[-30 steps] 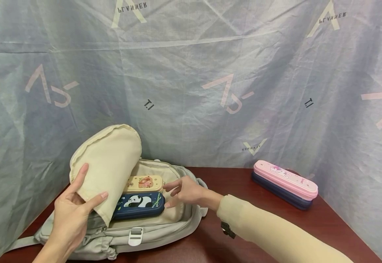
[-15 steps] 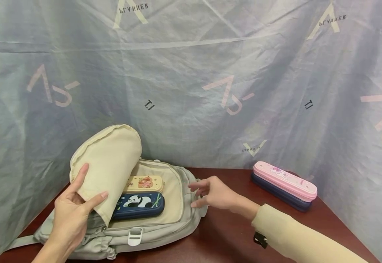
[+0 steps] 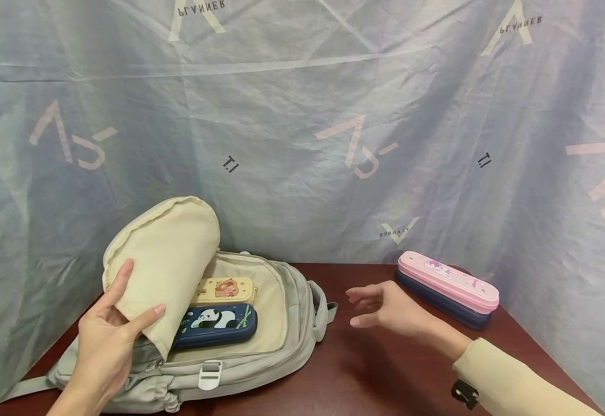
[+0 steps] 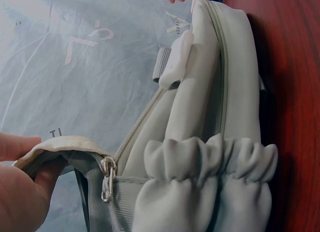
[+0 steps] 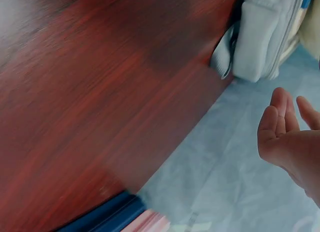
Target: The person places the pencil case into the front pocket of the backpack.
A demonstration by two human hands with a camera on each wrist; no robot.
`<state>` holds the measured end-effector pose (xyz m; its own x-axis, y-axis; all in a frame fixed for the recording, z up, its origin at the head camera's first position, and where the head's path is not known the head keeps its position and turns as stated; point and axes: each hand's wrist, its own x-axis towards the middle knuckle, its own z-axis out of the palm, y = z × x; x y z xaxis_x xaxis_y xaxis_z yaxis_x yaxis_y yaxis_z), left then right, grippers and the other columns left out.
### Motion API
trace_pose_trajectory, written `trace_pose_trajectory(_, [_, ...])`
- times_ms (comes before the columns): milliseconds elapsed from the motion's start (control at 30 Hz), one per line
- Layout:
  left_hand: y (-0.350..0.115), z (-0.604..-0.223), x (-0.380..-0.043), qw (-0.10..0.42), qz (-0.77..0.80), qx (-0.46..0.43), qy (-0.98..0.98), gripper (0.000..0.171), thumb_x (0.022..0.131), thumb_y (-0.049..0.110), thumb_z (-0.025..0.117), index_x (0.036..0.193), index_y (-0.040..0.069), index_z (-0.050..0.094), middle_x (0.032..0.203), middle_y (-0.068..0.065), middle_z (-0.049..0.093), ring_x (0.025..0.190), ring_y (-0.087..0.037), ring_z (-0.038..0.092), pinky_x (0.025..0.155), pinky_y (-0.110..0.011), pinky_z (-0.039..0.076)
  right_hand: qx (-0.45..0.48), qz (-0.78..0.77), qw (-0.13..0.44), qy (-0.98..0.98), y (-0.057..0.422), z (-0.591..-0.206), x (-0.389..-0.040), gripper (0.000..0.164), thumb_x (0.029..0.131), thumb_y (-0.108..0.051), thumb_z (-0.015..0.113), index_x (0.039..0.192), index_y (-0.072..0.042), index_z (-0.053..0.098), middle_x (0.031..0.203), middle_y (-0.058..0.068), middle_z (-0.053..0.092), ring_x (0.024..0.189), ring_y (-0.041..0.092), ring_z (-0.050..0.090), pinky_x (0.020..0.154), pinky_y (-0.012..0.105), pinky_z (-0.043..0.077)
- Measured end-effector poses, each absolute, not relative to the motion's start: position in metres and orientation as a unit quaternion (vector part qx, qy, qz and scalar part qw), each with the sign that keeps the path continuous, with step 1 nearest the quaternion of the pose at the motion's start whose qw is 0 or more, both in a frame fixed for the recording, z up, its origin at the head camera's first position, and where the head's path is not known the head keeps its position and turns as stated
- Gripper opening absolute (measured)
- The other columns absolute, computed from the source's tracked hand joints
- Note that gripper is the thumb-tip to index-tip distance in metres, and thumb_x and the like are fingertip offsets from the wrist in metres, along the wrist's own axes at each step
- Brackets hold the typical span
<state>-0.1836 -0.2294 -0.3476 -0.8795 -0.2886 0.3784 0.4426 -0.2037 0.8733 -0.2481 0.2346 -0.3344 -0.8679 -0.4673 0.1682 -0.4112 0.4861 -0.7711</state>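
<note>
A grey backpack (image 3: 298, 342) lies along the left edge of the table (image 3: 328, 372), with its cream-lined flap (image 3: 169, 266) raised. Inside are two pencil cases: a navy panda case (image 3: 219, 326) at the near side and a yellow case (image 3: 225, 290) just behind it, the left ends of both hidden by the flap. Any lettering on the two is too small to read.

The left hand (image 3: 106, 341) holds the edge of the flap, index finger and thumb spread on the cream lining, the cloth caught between digits in the left wrist view. Close by hangs a metal zip pull (image 4: 108, 179); a white buckle (image 3: 210, 375) sits on the backpack's near side.

The right hand (image 3: 389, 309) is in the air above the table, between the backpack and the table's far right corner. Its grip is moderately wide, thumb apart from gently bent fingers, with only air between them.

Near that corner a pink case (image 3: 448, 280) rests on a dark blue case (image 3: 432, 298); small pink letters on the lid are illegible.

Beyond the back edge hangs a grey curtain (image 3: 276, 110) printed with flipped "PLANNER" and slanted "T.I".
</note>
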Motion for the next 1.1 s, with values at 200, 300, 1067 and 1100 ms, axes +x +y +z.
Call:
trace_pose_trajectory(200, [-0.229, -0.347, -0.184, 0.24, -0.773, -0.067, -0.584, 0.099, 0.084, -0.031, 0.068, 0.164, 0.022, 0.04, 0.175, 0.002, 0.014, 0.15, -0.009, 0.035, 0.096, -0.015, 0.053, -0.239, -0.429, 0.023, 0.871, 0.261, -0.336, -0.243, 0.058, 0.088, -0.019, 0.088, 0.139, 0.0, 0.068, 0.125, 0.013, 0.072, 0.115, 0.037, 0.067, 0.088, 0.034, 0.061])
trace_pose_trajectory(300, [-0.229, -0.347, -0.184, 0.24, -0.774, -0.069, -0.582, 0.099, 0.084, -0.031, 0.067, 0.164, 0.021, 0.04, 0.175, 0.002, 0.014, 0.148, -0.008, 0.038, 0.096, -0.015, 0.053, -0.233, -0.438, 0.021, 0.868, 0.272, -0.338, -0.24, 0.057, 0.089, -0.017, 0.087, 0.14, 0.001, 0.067, 0.125, 0.014, 0.072, 0.114, 0.034, 0.068, 0.085, 0.028, 0.061])
trace_pose_trajectory(1067, [-0.229, -0.347, -0.182, 0.238, -0.77, -0.061, -0.588, 0.099, 0.085, -0.03, 0.068, 0.164, 0.022, 0.039, 0.175, 0.003, 0.013, 0.154, -0.013, 0.026, 0.095, -0.013, 0.052, -0.193, -0.462, -0.023, 0.866, 0.318, -0.349, -0.223, 0.054, 0.09, -0.017, 0.085, 0.137, 0.003, 0.067, 0.121, 0.014, 0.073, 0.11, 0.028, 0.07, 0.086, 0.025, 0.06])
trace_pose_trajectory(1100, [-0.229, -0.347, -0.182, 0.238, -0.77, -0.061, -0.589, 0.099, 0.085, -0.029, 0.068, 0.164, 0.022, 0.039, 0.175, 0.003, 0.014, 0.155, -0.013, 0.025, 0.095, -0.013, 0.053, -0.191, -0.458, -0.028, 0.868, 0.32, -0.349, -0.222, 0.053, 0.09, -0.017, 0.086, 0.136, 0.003, 0.068, 0.121, 0.014, 0.073, 0.109, 0.026, 0.07, 0.085, 0.025, 0.06])
